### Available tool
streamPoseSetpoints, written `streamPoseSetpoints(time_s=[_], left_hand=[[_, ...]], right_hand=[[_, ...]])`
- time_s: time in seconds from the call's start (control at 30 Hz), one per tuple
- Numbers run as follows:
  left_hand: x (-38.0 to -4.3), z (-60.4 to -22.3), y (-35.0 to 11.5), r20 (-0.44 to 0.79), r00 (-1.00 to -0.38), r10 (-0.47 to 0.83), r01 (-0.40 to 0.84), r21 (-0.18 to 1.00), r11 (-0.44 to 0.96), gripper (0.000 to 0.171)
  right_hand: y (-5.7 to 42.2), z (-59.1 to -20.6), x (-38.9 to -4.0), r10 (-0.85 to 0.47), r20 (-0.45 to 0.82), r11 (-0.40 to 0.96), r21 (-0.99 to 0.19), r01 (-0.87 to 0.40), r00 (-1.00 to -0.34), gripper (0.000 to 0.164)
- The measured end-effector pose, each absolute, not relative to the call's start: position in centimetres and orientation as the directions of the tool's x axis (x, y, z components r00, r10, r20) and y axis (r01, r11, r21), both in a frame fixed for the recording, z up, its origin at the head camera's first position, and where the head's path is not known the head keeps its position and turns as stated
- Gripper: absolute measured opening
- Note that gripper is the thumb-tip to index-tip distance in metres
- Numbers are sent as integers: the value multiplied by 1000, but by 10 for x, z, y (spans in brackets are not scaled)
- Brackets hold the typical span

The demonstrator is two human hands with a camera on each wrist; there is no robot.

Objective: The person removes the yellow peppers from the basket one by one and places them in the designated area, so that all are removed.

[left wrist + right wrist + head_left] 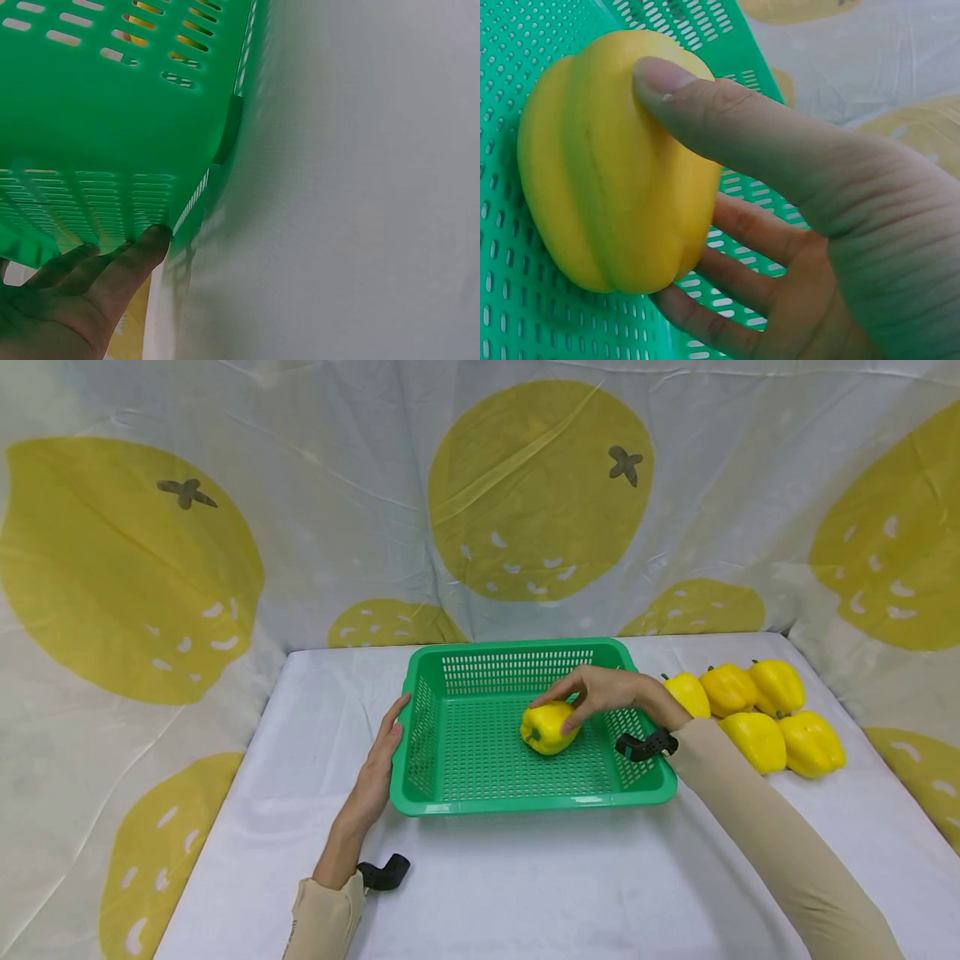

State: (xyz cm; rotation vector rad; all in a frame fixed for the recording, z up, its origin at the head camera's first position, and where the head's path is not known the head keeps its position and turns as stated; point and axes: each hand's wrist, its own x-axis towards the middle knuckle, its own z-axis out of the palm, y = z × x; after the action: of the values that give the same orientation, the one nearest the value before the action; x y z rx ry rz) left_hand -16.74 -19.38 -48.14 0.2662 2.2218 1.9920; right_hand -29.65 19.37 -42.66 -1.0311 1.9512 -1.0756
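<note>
A green perforated plastic basket (480, 768) stands in the middle of the white-covered table. Inside it, right of centre, my right hand (603, 687) grips a yellow bell pepper (547, 731), its green stem facing front left. Seen from the right wrist, the thumb (697, 97) presses one side of the pepper (622, 172) while the fingers curl round the other. My left hand (377, 772) lies along the basket's left side. In the left wrist view, its straight fingers (124, 266) rest against the basket's slotted outer wall (97, 127).
Several more yellow bell peppers (757, 739) lie grouped on the table to the right of the basket, partly behind the right forearm. A pale cloth (352, 468) printed with big yellow fruit hangs behind the table (510, 885) and at its sides.
</note>
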Motion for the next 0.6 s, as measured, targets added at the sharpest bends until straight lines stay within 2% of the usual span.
streamPoseSetpoints(time_s=[0.17, 0.6], left_hand=[[-168, -480, -193, 6, -974, 226, 31, 993, 111, 50], [-168, -481, -194, 7, -974, 225, 32, 993, 110, 50]], right_hand=[[194, -427, -296, -852, -156, 346, -884, -314, -500, 55], [203, -404, -283, -724, -17, 373, -850, -371, -690, 54]])
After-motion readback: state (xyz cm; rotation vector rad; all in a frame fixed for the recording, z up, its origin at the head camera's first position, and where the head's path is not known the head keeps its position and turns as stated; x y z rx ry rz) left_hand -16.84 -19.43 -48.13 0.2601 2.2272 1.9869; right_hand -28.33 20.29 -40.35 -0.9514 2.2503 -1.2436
